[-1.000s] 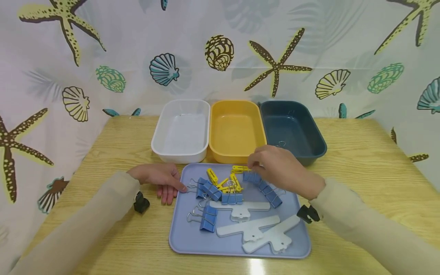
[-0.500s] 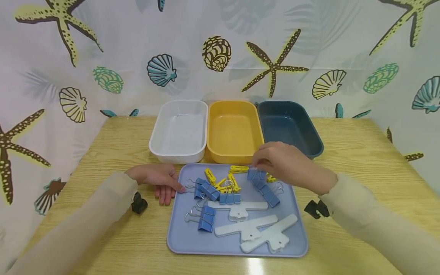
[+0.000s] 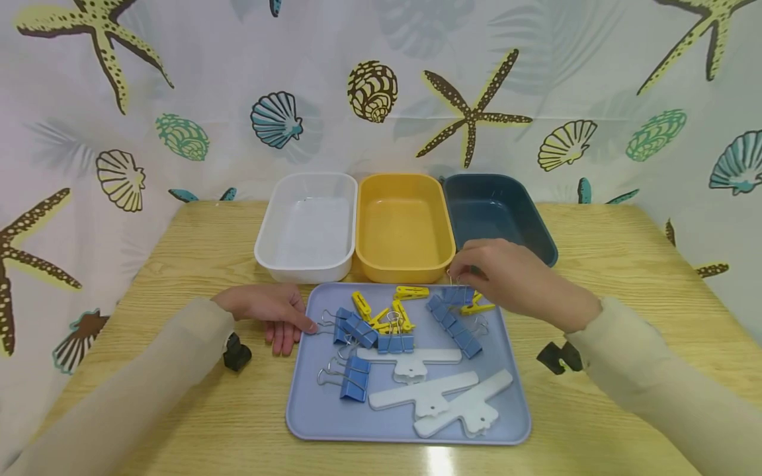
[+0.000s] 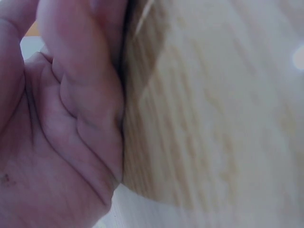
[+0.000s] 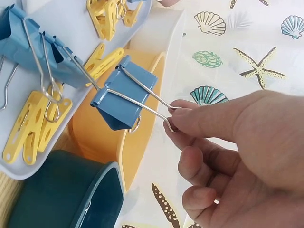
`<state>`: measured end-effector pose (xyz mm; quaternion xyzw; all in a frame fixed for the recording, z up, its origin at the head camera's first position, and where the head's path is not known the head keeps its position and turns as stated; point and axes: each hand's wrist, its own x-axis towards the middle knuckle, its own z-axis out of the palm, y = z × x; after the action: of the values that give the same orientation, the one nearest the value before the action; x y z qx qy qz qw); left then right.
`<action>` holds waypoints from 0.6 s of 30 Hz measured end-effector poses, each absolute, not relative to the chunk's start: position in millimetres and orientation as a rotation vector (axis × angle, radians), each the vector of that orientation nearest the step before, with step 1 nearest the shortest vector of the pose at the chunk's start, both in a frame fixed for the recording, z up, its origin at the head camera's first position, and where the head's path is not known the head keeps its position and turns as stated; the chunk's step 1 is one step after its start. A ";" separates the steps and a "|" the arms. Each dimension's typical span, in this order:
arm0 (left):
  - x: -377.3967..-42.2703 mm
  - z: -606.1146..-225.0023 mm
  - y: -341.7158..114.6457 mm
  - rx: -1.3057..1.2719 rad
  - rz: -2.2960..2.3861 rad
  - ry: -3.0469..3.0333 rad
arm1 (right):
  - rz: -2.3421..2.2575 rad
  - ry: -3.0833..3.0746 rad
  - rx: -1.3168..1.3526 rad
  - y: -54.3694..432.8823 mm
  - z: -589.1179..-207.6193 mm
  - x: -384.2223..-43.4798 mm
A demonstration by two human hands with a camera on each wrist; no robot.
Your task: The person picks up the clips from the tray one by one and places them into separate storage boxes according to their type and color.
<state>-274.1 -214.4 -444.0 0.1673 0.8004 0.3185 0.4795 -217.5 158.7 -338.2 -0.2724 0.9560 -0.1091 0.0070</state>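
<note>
On my feed I judge this picking up: right fingers (image 5: pixel 202 119) pinch a blue binder clip (image 5: pixel 124 85), next needing a clean lift; left fingers (image 3: pixel 284 337), blurred close-up, seem relaxed.

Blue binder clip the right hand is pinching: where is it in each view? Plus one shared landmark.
Head: blue binder clip right of centre, just below the right hand, near the tray's far edge.
Left wrist: not in it.
Right wrist: left of centre, its wire handles pinched.
Landmark, head and right wrist only: yellow bin.
</note>
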 end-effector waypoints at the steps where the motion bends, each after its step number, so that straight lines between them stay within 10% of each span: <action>1: -274.1 -444.1 -214.5 0.409 0.778 1.953 | -0.330 2.997 -0.853 159.4 -338.1 -217.4; 18: -273.2 -442.7 -213.9 0.400 0.788 1.942 | -0.240 3.023 -0.754 174.5 -334.0 -216.7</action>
<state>-273.2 -213.9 -442.7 0.1642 0.7971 0.3234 0.4828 -216.7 174.5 -334.0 -0.2412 0.9674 -0.0767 0.0082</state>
